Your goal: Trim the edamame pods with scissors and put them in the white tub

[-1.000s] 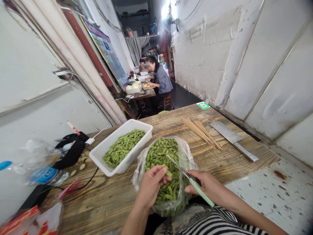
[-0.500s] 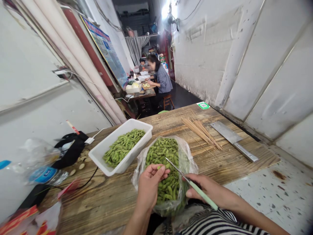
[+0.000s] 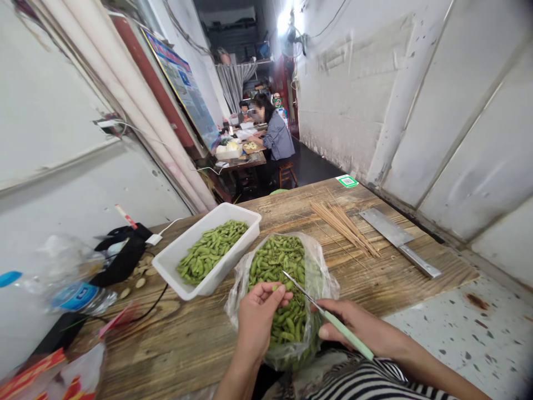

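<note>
My left hand (image 3: 260, 311) is closed in a pinch on a green edamame pod (image 3: 275, 288), most of it hidden by the fingers. In my right hand (image 3: 353, 325) is a pair of scissors (image 3: 347, 333) with a pale green handle, seen edge-on, so I cannot tell how far the blades are apart. The blade tips point up and left, just right of the left fingertips. Both hands are over a clear plastic bag (image 3: 327, 278) full of edamame pods (image 3: 287, 253). Left of the bag stands a white plastic tub (image 3: 250, 228) with more pods (image 3: 210, 250) inside.
Thin wooden skewers (image 3: 343, 225) and a cleaver (image 3: 387, 228) lie on the wooden table (image 3: 166, 344) to the right. At left are a plastic bottle (image 3: 83, 297), a black cable and a red-and-white packet (image 3: 62, 372). Farther back, people sit at another table, one in a striped shirt (image 3: 278, 136).
Both hands hold nearly the same pose, with the pod and scissors still held. The whole view has shifted very slightly. The person in the striped shirt has moved their arms a little.
</note>
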Demonstrator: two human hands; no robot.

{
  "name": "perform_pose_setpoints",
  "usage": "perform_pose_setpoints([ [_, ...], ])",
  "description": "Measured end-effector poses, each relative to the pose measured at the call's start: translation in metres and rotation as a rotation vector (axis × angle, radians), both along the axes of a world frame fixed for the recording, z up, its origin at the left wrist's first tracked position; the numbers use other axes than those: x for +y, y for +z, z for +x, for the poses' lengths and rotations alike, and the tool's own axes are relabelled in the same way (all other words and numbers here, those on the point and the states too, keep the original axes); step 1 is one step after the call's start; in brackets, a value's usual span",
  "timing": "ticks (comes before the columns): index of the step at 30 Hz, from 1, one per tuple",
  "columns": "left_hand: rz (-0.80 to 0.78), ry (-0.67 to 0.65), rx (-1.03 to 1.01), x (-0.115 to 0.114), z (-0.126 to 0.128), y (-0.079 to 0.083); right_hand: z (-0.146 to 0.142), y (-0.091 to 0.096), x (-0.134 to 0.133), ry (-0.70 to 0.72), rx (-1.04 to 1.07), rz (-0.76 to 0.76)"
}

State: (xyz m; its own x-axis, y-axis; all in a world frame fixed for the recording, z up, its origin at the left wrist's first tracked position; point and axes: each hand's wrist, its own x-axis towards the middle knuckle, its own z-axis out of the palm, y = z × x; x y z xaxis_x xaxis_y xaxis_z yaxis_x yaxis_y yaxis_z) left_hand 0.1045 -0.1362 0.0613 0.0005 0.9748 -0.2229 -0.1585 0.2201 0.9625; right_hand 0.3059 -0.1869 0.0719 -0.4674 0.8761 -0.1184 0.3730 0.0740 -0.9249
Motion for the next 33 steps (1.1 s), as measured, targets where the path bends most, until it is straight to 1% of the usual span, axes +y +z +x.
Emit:
perform_pose_setpoints([
  [6, 0.026, -0.028, 0.069, -0.001, -0.001, 0.001, -0.001, -0.006, 0.000, -0.013, 0.052, -0.020],
  [8, 0.024, -0.026, 0.062, -0.003, 0.000, 0.001, -0.004, -0.010, 0.000, -0.049, 0.079, -0.029],
  [11, 0.028, -0.034, 0.057, -0.004, 0.000, -0.002, -0.007, -0.017, 0.000, -0.095, 0.118, -0.111],
  [13, 0.059, -0.007, 0.079, 0.001, -0.006, -0.001, -0.008, -0.023, 0.000, -0.095, 0.145, -0.190],
  [15, 0.139, 0.097, 0.154, 0.011, -0.021, 0.005, -0.008, -0.028, 0.001, -0.101, 0.178, -0.239],
  [17, 0.265, 0.287, 0.328, 0.027, -0.045, 0.016, -0.006, -0.031, 0.001, -0.118, 0.203, -0.254],
  [19, 0.433, 0.525, 0.645, 0.045, -0.072, 0.030, -0.004, -0.031, 0.002, -0.139, 0.209, -0.262],
  [20, 0.531, 0.612, 0.834, 0.054, -0.085, 0.036, -0.003, -0.030, 0.002, -0.151, 0.204, -0.250],
  [22, 0.550, 0.548, 0.962, 0.065, -0.103, 0.042, -0.002, -0.029, 0.003, -0.163, 0.181, -0.244],
  [23, 0.575, 0.486, 1.034, 0.067, -0.106, 0.042, -0.002, -0.028, 0.003, -0.163, 0.167, -0.236],
  [24, 0.617, 0.388, 1.098, 0.065, -0.105, 0.041, -0.002, -0.027, 0.004, -0.160, 0.158, -0.224],
  [25, 0.659, 0.260, 1.147, 0.061, -0.101, 0.038, -0.002, -0.026, 0.005, -0.150, 0.151, -0.221],
  [27, 0.698, -0.060, 1.191, 0.047, -0.086, 0.029, -0.002, -0.025, 0.005, -0.132, 0.139, -0.225],
  [28, 0.667, -0.211, 1.204, 0.039, -0.077, 0.025, -0.002, -0.025, 0.006, -0.123, 0.134, -0.233],
  [29, 0.612, -0.330, 1.247, 0.032, -0.069, 0.021, -0.002, -0.024, 0.006, -0.116, 0.128, -0.241],
  [30, 0.548, -0.414, 1.321, 0.025, -0.062, 0.018, -0.001, -0.022, 0.006, -0.111, 0.123, -0.245],
  [31, 0.488, -0.457, 1.417, 0.020, -0.057, 0.015, -0.001, -0.021, 0.006, -0.109, 0.120, -0.245],
  [33, 0.401, -0.501, 1.587, 0.013, -0.052, 0.010, -0.001, -0.018, 0.006, -0.107, 0.116, -0.239],
])
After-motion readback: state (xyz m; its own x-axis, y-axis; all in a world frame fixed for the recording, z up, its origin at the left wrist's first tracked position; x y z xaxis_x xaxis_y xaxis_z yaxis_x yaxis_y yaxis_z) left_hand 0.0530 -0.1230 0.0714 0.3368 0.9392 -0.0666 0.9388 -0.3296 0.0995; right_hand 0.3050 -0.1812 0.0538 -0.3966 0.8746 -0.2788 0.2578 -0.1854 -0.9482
